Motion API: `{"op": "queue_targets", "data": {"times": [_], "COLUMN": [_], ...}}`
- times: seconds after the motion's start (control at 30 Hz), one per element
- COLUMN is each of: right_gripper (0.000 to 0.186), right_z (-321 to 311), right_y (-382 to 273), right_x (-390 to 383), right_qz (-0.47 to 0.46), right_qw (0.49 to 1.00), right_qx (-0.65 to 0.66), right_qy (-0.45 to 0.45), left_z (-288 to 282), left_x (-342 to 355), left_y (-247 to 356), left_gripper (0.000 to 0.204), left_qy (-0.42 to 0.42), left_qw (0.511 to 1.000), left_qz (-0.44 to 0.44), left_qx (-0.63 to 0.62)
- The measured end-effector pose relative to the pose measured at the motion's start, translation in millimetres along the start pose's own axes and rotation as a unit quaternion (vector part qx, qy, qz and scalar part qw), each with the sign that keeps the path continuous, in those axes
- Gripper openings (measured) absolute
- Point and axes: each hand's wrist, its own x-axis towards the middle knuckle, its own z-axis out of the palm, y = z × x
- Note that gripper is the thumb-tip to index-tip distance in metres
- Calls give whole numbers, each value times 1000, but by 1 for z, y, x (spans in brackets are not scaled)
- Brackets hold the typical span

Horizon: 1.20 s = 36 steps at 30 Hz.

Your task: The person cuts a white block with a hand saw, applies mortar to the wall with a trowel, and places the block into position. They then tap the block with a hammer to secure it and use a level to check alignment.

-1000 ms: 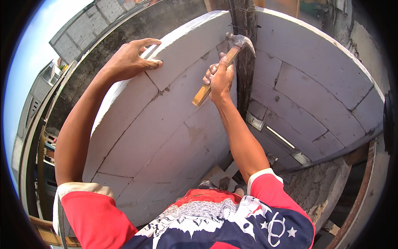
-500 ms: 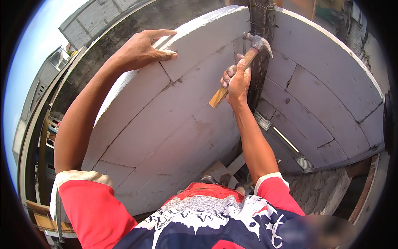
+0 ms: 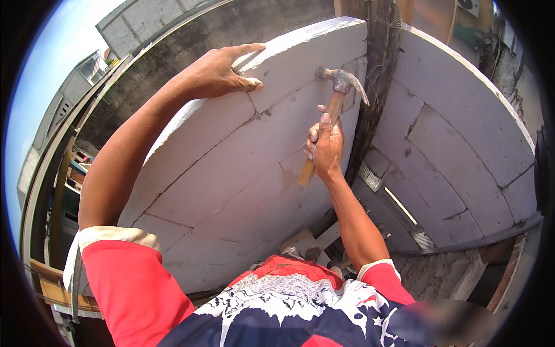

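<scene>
My left hand (image 3: pixel 222 72) grips the top edge of a pale block wall (image 3: pixel 214 168). Its thumb presses the near face and its fingers reach over the uppermost block (image 3: pixel 306 55). A claw hammer (image 3: pixel 335 98) with a wooden handle and dull metal head is in my right hand (image 3: pixel 325 141), fingers wrapped round the grip. The hammer's striking face points left, close to the uppermost block near its right end; I cannot tell whether it touches. The claw curves out to the right.
A dark post (image 3: pixel 373 75) stands in the corner, with thin wires by it. Beyond it, a second block wall (image 3: pixel 445 133) curves to the right. A grey outer wall (image 3: pixel 173 52) rises behind. Rubble (image 3: pixel 430 274) and a wooden board (image 3: pixel 471 272) lie at lower right.
My right hand has lowered slightly, and the hammer head has swung left toward the uppermost block, its handle now more upright. My left hand keeps its place on the wall edge.
</scene>
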Motion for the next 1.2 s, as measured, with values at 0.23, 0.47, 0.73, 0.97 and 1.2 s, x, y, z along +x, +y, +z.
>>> {"op": "queue_targets", "data": {"times": [0.23, 0.47, 0.73, 0.97, 1.2], "right_gripper": [51, 53, 47, 45, 51], "right_z": [-34, -32, -25, -26, -54], "right_y": [-195, -301, -278, -263, -185], "right_x": [94, 213, 213, 197, 150], "right_qz": [-269, 50, -135, -123, -329], "right_qw": [806, 868, 733, 861, 694], "right_qx": [-528, -473, -648, -492, -636], "right_qy": [-11, -142, -157, -22, 82], "left_z": [2, 3, 1, 7, 12], "left_x": [-9, -2, -8, -4, 16], "left_y": [-1, 2, 0, -12, -10], "left_gripper": [87, 84, 80, 82, 82], "left_qy": [44, 21, 34, 52, 60], "left_qw": [999, 999, 998, 999, 996], "left_qz": [-20, -30, -29, -2, 63], "left_qx": [9, -30, -35, -12, 15]}}
